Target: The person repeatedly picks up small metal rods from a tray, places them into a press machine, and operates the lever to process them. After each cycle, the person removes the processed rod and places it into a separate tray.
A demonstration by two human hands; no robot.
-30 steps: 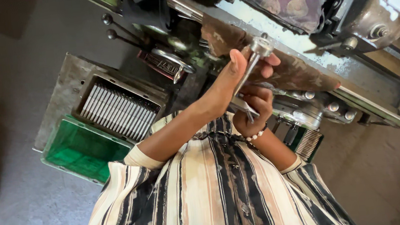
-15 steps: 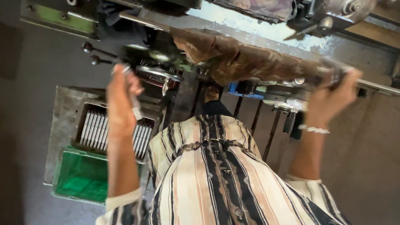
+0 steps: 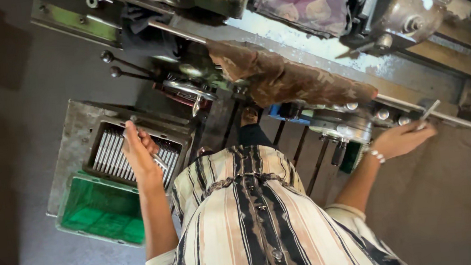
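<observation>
Our left hand (image 3: pixel 138 150) had its grip pinched around a slim metal rod (image 3: pixel 157 160), fingers curled over it, at the middle left of the frame. It hung directly over the grey metal tray (image 3: pixel 70 145), where a row of like rods (image 3: pixel 112 156) lay side by side, packed parallel, probably so each could be picked out singly. Just below that tray sat a green plastic crate (image 3: pixel 102 211), close enough to serve the same station. Our right hand (image 3: pixel 400 139) reached out at the middle right, fingers lightly closed on a second thin metal piece (image 3: pixel 429 111) whose tip pointed up toward the machine's long rail (image 3: pixel 447 120). A stained brown cloth (image 3: pixel 288 78) draped over the machine bed in the upper centre, seemingly to shield it. Our striped shirt (image 3: pixel 256 228) filled the lower centre.
</observation>
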